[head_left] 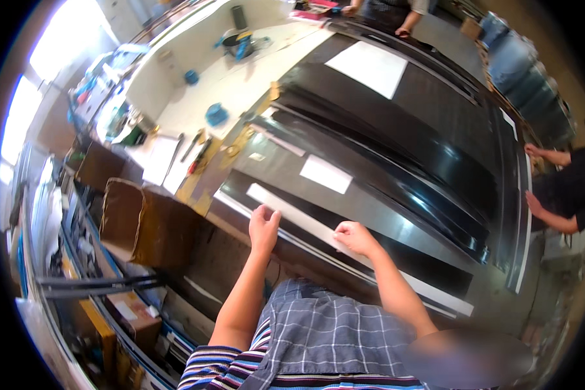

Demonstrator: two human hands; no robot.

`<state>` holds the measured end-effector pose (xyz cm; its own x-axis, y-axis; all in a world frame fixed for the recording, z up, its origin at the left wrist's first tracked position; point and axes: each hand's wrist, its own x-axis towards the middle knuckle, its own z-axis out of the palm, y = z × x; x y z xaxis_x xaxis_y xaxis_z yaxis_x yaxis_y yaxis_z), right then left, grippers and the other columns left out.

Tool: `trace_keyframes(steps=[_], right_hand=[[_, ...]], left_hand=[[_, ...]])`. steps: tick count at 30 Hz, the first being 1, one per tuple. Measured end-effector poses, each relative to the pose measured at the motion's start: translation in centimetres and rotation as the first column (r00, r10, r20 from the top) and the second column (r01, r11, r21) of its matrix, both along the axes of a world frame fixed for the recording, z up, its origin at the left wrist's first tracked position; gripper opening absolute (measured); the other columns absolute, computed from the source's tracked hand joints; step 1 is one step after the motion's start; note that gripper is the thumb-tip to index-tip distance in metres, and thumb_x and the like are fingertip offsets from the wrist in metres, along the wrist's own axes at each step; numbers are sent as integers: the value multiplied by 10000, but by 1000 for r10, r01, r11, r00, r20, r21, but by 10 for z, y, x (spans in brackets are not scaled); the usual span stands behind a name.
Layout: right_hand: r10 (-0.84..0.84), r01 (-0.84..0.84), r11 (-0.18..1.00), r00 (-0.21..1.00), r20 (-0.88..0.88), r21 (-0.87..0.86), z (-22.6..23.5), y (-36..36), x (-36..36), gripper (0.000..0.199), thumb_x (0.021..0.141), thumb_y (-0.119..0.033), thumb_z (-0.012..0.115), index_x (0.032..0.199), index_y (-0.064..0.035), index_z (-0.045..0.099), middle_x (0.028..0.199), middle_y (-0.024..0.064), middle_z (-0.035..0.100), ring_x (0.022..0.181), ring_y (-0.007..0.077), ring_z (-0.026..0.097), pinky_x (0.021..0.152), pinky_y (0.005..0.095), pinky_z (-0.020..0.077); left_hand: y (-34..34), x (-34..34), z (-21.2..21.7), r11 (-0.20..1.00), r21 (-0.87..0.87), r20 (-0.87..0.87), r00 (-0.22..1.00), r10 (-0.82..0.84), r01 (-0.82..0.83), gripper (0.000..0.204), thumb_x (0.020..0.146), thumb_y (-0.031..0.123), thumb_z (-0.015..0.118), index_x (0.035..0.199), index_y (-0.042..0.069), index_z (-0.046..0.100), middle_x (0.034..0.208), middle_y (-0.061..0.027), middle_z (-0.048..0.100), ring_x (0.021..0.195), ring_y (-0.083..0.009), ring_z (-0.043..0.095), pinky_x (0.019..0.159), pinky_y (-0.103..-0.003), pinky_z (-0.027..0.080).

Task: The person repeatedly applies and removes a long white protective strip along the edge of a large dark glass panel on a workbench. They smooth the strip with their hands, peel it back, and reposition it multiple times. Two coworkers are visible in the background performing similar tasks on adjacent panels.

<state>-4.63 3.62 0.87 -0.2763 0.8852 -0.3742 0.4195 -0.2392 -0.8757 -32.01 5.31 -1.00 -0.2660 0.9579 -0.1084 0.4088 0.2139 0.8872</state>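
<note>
A long pale grey strip (305, 218) lies diagonally across black sheet material (396, 149) on the worktable in front of me. My left hand (263, 227) rests flat near the strip's left end, fingers pointing up onto it. My right hand (354, 237) is curled over the strip's near edge, a little to the right, pinching it. Two white rectangular sheets lie on the black material, the small sheet (326, 174) just beyond my hands and the large sheet (367, 67) at the far end.
A white bench (227, 84) at the far left carries blue round objects (216, 114), tools and a pot. Brown cardboard boxes (143, 224) stand to my lower left. A person's arms (552, 188) reach in at the right; another person (390, 13) stands at the far end.
</note>
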Motion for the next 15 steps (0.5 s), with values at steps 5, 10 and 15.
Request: trace_keyframes(steps=[5, 10, 15], right_hand=[[-22, 31, 995, 995, 93, -94, -18, 5, 14, 160, 779, -139, 701, 838, 4, 659, 719, 67, 651, 648, 115, 590, 612, 284, 483], [-39, 47, 997, 993, 109, -68, -18, 16, 4, 153, 756, -133, 688, 814, 6, 660, 682, 65, 644, 623, 115, 595, 596, 280, 480], [-33, 30, 999, 991, 128, 28, -17, 27, -25, 180, 752, -166, 674, 814, 2, 666, 697, 88, 659, 635, 144, 623, 615, 295, 496]], left_hand=[[-23, -4, 10, 962, 244, -561, 827, 40, 120, 309, 762, 197, 680, 1050, 88, 650, 1178, -109, 574, 1180, -329, 467, 988, -486, 367], [-31, 2, 12, 961, 163, -605, 792, -80, 222, 364, 776, 225, 681, 1111, 95, 624, 1271, -126, 524, 1277, -336, 402, 1073, -535, 274], [-32, 14, 15, 951, 138, -606, 783, -140, 278, 451, 788, 209, 674, 1203, 75, 560, 1308, -162, 490, 1283, -340, 407, 1074, -515, 293]])
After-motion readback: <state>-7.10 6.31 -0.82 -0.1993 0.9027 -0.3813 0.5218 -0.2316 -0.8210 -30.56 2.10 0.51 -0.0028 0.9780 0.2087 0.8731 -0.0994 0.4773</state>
